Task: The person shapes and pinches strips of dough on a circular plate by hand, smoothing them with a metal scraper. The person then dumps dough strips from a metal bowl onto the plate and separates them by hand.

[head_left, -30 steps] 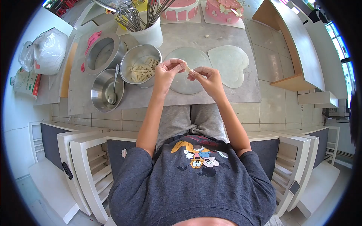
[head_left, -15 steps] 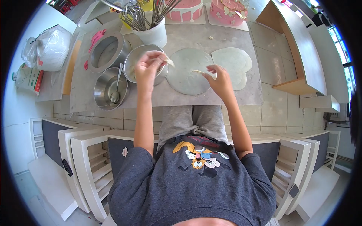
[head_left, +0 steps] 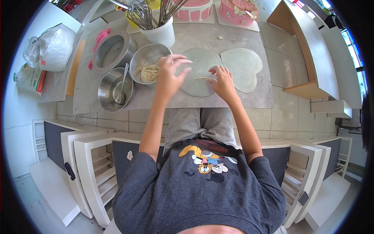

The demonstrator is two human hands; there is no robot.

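Observation:
My left hand (head_left: 170,78) hovers between the steel bowl and the round mat, fingers and thumb apart, holding nothing that I can see. Beneath and to its left, the shallow steel bowl (head_left: 135,58) contains several pale, soft-looking strips (head_left: 149,73). Over the round translucent mat (head_left: 198,87), my right hand (head_left: 224,82) has its fingers curled. From its thumb side a thin pale strip (head_left: 203,78) reaches leftward; what it is made of I cannot make out.
A bowl with a spoon (head_left: 116,91) and a deep round pan (head_left: 113,52) stand at left. Behind are a white tub of whisks (head_left: 163,34) and two pink cakes (head_left: 237,12). A heart-shaped mat (head_left: 243,70) lies right; a crumb (head_left: 220,38) is farther back.
My left hand, which pinched a pale piece above the bowl, has moved right and opened. My right hand has shifted slightly down and left, its strip now lower over the round mat.

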